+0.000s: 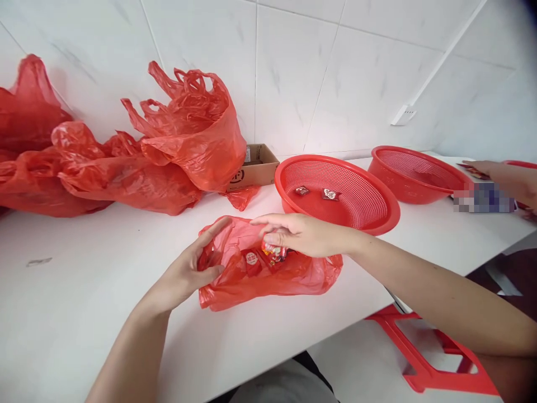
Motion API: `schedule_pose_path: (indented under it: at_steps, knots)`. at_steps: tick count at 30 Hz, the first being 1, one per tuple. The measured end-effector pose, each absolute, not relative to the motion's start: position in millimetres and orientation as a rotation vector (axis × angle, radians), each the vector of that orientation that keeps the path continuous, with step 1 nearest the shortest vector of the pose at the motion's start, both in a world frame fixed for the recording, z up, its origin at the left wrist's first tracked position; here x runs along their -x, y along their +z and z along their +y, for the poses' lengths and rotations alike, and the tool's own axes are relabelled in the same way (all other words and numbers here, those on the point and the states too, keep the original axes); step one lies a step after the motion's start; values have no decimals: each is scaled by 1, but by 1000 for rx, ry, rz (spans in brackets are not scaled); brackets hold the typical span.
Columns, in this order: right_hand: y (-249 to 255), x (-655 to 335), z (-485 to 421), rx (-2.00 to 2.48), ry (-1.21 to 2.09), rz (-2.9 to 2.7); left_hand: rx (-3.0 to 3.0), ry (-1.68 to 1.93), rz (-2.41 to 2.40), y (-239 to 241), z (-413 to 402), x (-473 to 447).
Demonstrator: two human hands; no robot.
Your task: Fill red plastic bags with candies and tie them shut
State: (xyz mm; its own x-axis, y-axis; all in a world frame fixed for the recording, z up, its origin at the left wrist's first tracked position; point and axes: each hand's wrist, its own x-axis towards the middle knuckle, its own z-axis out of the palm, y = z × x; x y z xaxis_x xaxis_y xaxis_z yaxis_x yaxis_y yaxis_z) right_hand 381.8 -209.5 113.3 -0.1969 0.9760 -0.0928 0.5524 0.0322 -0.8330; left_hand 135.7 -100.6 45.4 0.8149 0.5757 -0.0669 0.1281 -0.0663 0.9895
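A thin red plastic bag (302,280) lies on the white table with its mouth spread. My left hand (184,271) is at its left end, thumb and fingers wide apart, touching the plastic around the opening. Over the bag's mouth, my right hand (300,232) is closed on colourful small snack packets (276,253); the fingers partly cover them, so I cannot tell how many. Another small red packet (251,258) with a pale round label shows inside the bag.
A red plastic basket (388,221) with two small packets stands behind my right forearm, and a second basket (419,193) is farther right. Filled red bags (138,179) line the wall beside a cardboard box (262,168). Another person's hand (495,170) is at right; a red stool (419,358) stands below.
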Motion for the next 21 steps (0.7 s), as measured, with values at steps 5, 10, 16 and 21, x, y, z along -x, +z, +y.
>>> schedule_pose_path:
  at_steps: [5, 10, 16, 21]
  knots:
    - [119, -414, -188, 1568, 691, -1652, -1625, 405, 590, 44, -100, -136]
    - [108, -521, -161, 2427, 386, -1574, -1632, 410, 608, 50, -104, -137]
    - [63, -578, -159, 2873, 505, -1461, -1659, 428, 640, 50, -106, -139]
    - [47, -565, -132, 2878, 483, -1537, -1645, 360, 667, 40, -101, -139]
